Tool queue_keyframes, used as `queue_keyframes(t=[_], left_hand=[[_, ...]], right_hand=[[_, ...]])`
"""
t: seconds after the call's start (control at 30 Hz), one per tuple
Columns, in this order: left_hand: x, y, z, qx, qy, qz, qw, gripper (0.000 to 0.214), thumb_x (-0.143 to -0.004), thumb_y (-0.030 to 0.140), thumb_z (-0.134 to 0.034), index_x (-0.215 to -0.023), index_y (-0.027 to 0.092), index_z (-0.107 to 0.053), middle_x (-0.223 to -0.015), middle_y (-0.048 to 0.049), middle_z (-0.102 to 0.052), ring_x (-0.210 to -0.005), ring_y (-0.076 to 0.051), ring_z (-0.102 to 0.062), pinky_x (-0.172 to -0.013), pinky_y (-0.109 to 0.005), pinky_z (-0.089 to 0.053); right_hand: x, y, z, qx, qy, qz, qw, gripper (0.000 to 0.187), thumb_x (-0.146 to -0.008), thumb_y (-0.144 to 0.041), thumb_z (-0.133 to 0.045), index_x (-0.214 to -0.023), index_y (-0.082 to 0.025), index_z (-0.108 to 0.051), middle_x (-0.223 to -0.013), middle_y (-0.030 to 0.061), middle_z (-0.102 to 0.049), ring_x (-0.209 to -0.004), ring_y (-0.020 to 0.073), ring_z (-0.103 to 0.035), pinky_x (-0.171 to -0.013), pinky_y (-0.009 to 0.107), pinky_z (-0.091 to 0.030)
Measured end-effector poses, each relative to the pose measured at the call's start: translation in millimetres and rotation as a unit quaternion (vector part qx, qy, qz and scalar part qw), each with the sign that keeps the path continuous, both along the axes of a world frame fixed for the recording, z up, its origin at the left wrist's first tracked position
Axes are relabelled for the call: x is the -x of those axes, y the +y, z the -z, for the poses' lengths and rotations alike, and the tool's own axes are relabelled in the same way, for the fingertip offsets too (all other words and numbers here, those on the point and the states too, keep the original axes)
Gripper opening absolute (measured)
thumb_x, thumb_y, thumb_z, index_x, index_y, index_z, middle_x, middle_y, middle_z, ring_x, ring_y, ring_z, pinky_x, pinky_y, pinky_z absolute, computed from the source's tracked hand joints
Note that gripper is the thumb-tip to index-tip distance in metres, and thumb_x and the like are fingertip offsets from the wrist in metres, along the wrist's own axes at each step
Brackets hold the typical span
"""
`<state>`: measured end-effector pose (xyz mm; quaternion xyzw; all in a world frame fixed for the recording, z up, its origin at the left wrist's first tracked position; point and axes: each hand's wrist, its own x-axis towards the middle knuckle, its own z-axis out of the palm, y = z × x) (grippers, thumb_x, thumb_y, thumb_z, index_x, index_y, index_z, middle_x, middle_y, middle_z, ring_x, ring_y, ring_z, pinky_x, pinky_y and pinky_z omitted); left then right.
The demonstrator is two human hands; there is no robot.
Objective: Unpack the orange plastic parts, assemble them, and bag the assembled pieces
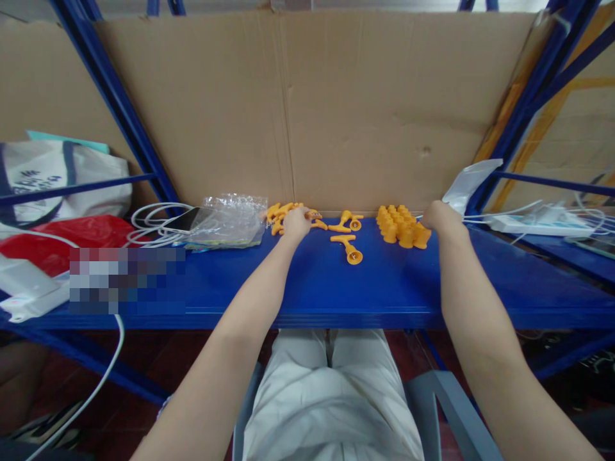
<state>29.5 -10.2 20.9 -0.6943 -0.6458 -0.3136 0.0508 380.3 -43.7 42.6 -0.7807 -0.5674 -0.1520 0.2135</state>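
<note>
My left hand (296, 223) reaches to the back of the blue shelf (307, 294) and rests on a heap of orange curved plastic pieces (278, 214), its fingers curled over them. My right hand (438, 216) lies at the right side of a tight cluster of several orange cup-shaped pieces (401, 227), fingers bent against them. Between the two heaps lie two assembled orange parts (346, 222), (350, 250), each a curved arm with a round cup end.
A clear plastic bag (225, 221) and a phone (185, 219) with white cables (148, 218) sit left of the heap. Red cloth (57, 240) and a white tote (57, 179) lie far left. A power strip (538, 223) is at right. Cardboard (307, 109) backs the shelf.
</note>
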Motion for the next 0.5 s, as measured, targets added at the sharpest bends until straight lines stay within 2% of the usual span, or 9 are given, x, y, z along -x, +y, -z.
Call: queue_keyframes(t=[0.07, 0.13, 0.2, 0.27, 0.4, 0.5], left_hand=[[2, 1, 1.4, -0.001, -0.004, 0.006, 1.000, 0.031, -0.093, 0.019, -0.053, -0.113, 0.021, -0.076, -0.111, -0.0115, -0.077, -0.107, -0.026, -0.071, -0.093, -0.034, -0.054], [3, 2, 3.9, 0.004, 0.005, 0.026, 1.000, 0.032, -0.093, 0.021, -0.054, -0.118, 0.021, -0.074, -0.114, -0.0107, -0.077, -0.109, -0.025, -0.070, -0.096, -0.034, -0.054], [5, 2, 7.7, 0.010, 0.021, 0.048, 0.999, 0.036, -0.092, 0.021, -0.056, -0.126, 0.020, -0.070, -0.119, -0.0112, -0.075, -0.114, -0.027, -0.068, -0.100, -0.037, -0.052], [6, 2, 12.5, 0.011, 0.037, 0.060, 0.997, 0.044, -0.090, 0.021, -0.058, -0.134, 0.020, -0.064, -0.125, -0.0129, -0.072, -0.122, -0.030, -0.065, -0.105, -0.043, -0.050], [8, 4, 22.3, 0.017, 0.054, 0.077, 0.995, 0.058, -0.088, 0.013, -0.053, -0.146, 0.023, -0.054, -0.142, -0.0141, -0.063, -0.138, -0.034, -0.052, -0.115, -0.057, -0.040], [10, 9, 26.8, 0.071, 0.060, 0.072, 0.993, 0.064, -0.087, 0.011, -0.048, -0.149, 0.026, -0.051, -0.152, -0.0128, -0.054, -0.147, -0.033, -0.041, -0.119, -0.061, -0.033]], right_hand=[[13, -6, -5.3, -0.033, 0.008, 0.028, 0.999, 0.031, -0.088, -0.027, -0.054, -0.105, -0.012, -0.074, -0.104, 0.0247, -0.069, -0.101, 0.0340, -0.066, -0.082, 0.044, -0.050], [30, -12, -9.9, -0.087, -0.001, -0.011, 0.996, 0.035, -0.092, -0.025, -0.044, -0.109, -0.014, -0.072, -0.112, 0.0229, -0.068, -0.104, 0.0331, -0.064, -0.085, 0.045, -0.048], [50, -17, -12.3, -0.111, -0.016, -0.066, 0.991, 0.036, -0.093, -0.025, -0.041, -0.109, -0.015, -0.071, -0.115, 0.0214, -0.067, -0.106, 0.0331, -0.063, -0.087, 0.045, -0.047], [68, -21, -12.1, -0.090, -0.034, -0.121, 0.988, 0.035, -0.094, -0.026, -0.041, -0.107, -0.016, -0.072, -0.114, 0.0197, -0.068, -0.106, 0.0325, -0.062, -0.087, 0.044, -0.046], [99, -26, -5.1, 0.007, -0.081, -0.194, 0.978, 0.033, -0.096, -0.023, -0.043, -0.109, -0.018, -0.073, -0.118, 0.0157, -0.069, -0.111, 0.0299, -0.064, -0.091, 0.040, -0.047], [116, -27, 4.0, 0.074, -0.105, -0.269, 0.954, 0.031, -0.098, -0.024, -0.047, -0.115, -0.017, -0.072, -0.126, 0.0135, -0.069, -0.117, 0.0268, -0.064, -0.095, 0.036, -0.047]])
